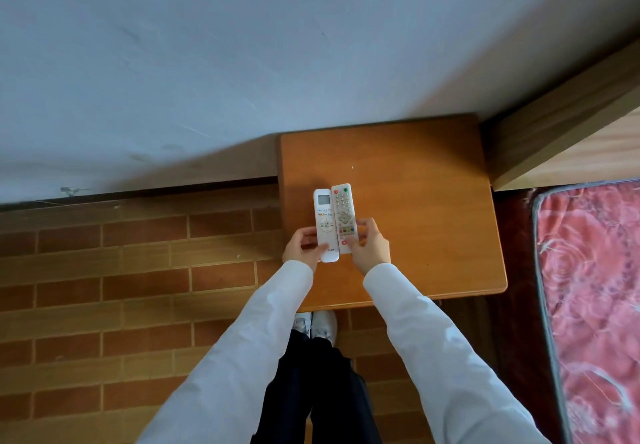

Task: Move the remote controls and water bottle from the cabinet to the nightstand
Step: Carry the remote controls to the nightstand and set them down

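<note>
A: Two remotes, one per hand, centre of frame. Left hand (302, 246) has its grip closed round the lower end of the white air-conditioner remote with the small screen (325, 224); right hand (369, 248) grips the lower end of the white television remote with coloured buttons (344, 217).

B: Position over the furniture?

A: Both above the left part of the orange-brown wooden nightstand tabletop (415, 201). Remotes lie side by side, edges touching or nearly so. Cannot tell whether they rest on the wood or hang just over it.

B: Axis?

A: Long axes parallel, running from the hands up toward the pale wall (207, 63) at the top of frame. Heads point away from the person, so each remote extends straight ahead of its own grip.

B: Bottle?

A: Water bottle not in view. Red patterned mattress (588, 305) at the right edge, brick-pattern floor (121, 270) at left.

B: Judgement?

A: Placing step. Lowering flat and releasing should do; neither hand needs to cross.
</note>
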